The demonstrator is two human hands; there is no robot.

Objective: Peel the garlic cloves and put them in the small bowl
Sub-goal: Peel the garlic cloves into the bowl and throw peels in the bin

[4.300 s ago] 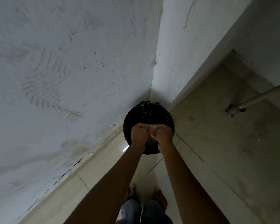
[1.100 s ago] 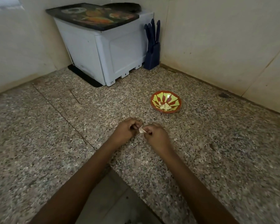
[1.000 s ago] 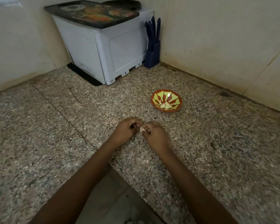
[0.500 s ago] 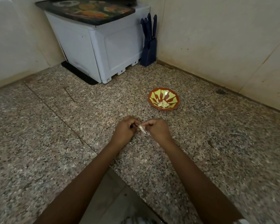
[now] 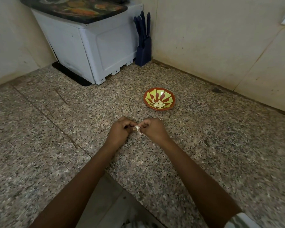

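Garlic clove (image 5: 137, 128) position: held between both hands, just above the speckled bench (image 5: 56, 129) near the front edge. The left hand (image 5: 120, 130) has its fingers curled round the clove's left end and grips it as an anchor. The right hand (image 5: 153, 130) pinches the papery skin (image 5: 139, 132) at the clove's right end, and a loose strip of it hangs below. The two hands are together, knuckles almost touching, so that short pulls stay controlled.

The step in hand appears to be stripping the skin. How much skin is left on the clove cannot be told.

The small bowl (image 5: 160, 92) stands on the bench just beyond and right of the hands, within easy reach for the drop. It already contains several peeled cloves (image 5: 158, 104). At the far corner stand a white appliance (image 5: 95, 46) and a knife block (image 5: 143, 51), well apart from the work.
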